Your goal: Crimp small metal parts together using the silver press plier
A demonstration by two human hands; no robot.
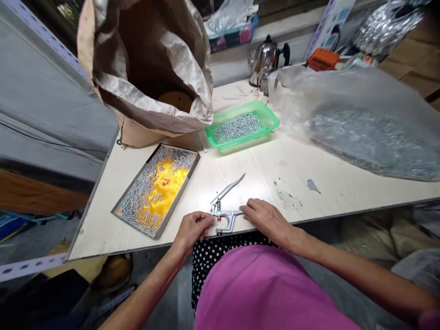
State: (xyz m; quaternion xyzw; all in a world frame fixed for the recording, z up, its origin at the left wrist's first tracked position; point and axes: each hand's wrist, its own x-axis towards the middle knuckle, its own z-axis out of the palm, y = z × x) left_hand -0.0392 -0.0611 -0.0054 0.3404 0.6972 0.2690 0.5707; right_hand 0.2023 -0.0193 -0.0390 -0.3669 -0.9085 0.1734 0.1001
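Observation:
A small metal hand press [225, 208] with a long lever raised to the upper right sits at the near edge of the white table [282, 174]. My left hand [193, 228] is pinched at the press's left jaw, fingers closed on something too small to make out. My right hand [266, 217] rests palm down on the table, fingertips touching the right end of the press base. A metal tray [156, 189] with a yellow bottom and several small silver pins lies to the left. A green plastic basket [242, 124] with more silver pins stands behind.
A big brown paper sack [147, 64] stands open at the back left. A clear plastic bag of metal pieces [364, 121] covers the right side. A steel kettle [266, 59] and an orange box [323, 58] are at the back.

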